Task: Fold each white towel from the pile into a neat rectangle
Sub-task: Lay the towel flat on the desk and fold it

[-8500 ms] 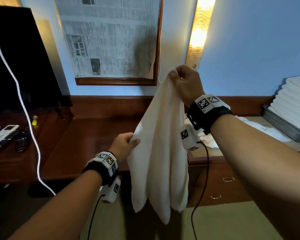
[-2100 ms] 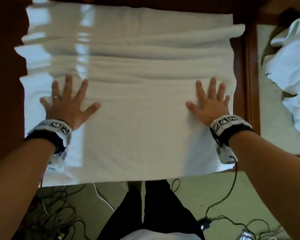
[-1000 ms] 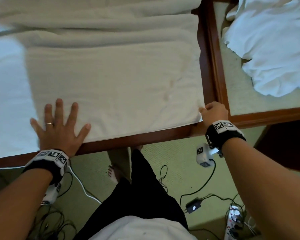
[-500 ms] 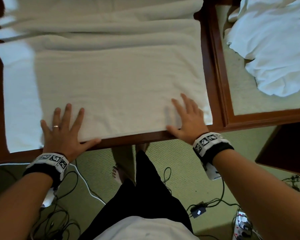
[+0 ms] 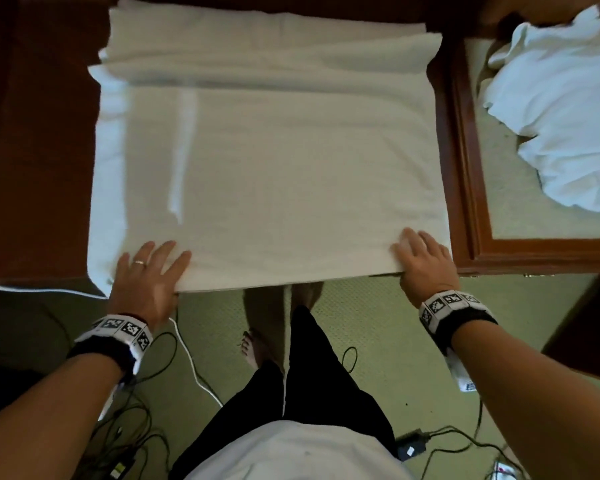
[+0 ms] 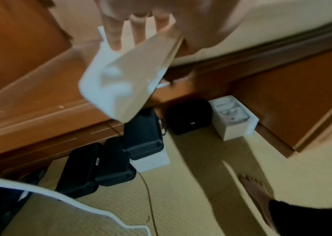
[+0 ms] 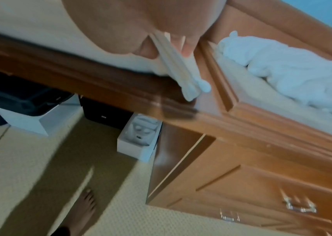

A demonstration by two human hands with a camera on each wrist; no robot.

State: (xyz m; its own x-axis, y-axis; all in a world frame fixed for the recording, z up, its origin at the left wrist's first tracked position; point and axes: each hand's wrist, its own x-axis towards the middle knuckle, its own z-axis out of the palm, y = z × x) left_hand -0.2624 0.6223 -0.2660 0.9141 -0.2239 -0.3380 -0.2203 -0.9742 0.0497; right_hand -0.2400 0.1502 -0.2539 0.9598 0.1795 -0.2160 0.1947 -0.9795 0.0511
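A white towel (image 5: 274, 161) lies spread over the dark wooden desk (image 5: 39, 150), wrinkled at its far end, its near edge at the desk's front. My left hand (image 5: 146, 271) grips the near left corner; in the left wrist view that corner (image 6: 120, 83) hangs below my fingers (image 6: 112, 36). My right hand (image 5: 423, 258) holds the near right corner. In the right wrist view the layered towel edge (image 7: 179, 71) is pinched between thumb and fingers. The pile of crumpled white towels (image 5: 561, 109) lies on the raised surface to the right.
A wooden ledge (image 5: 465, 161) separates the desk from the pile's surface. Below are a drawer unit (image 7: 261, 183), black cases (image 6: 108, 162) and a white box (image 6: 233, 116). Cables (image 5: 194, 368) trail over the green carpet by my bare foot (image 5: 253, 344).
Both hands lay flat on the towel half a second ago. They have slid outward to its near corners and curled round the edge.
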